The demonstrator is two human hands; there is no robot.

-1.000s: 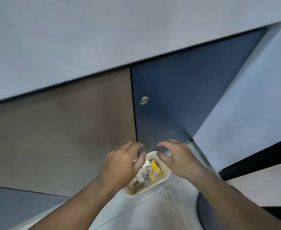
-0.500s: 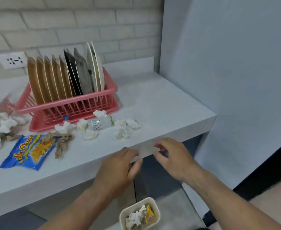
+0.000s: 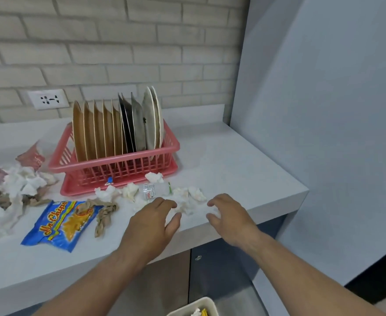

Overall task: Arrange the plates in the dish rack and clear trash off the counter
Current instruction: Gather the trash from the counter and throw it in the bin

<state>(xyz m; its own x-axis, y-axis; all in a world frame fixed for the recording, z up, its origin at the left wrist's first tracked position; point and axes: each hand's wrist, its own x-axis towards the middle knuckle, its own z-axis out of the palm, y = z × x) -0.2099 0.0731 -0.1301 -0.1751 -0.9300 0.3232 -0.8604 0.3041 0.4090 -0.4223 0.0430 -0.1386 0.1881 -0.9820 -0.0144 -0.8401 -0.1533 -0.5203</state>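
Observation:
Several plates [image 3: 116,126] stand upright in a pink dish rack [image 3: 119,169] on the white counter [image 3: 244,169]. In front of the rack lie crumpled white tissues [image 3: 188,199], a small plastic bottle [image 3: 156,190], twisted brown paper [image 3: 104,215] and a blue chips bag [image 3: 62,224]. My left hand [image 3: 152,226] and my right hand [image 3: 229,215] hover over the counter's front edge on either side of the tissues, fingers loosely spread, holding nothing.
More tissues and brown paper [image 3: 16,190] are piled at the left with a pink wrapper [image 3: 31,156]. A white trash bin [image 3: 196,309] with trash sits on the floor below. A grey wall panel [image 3: 324,133] borders the counter's right end. A wall socket [image 3: 48,99] is behind.
The view rose from the bin on the floor to the counter. Both hands moved up and forward from over the bin to the tissues at the counter edge.

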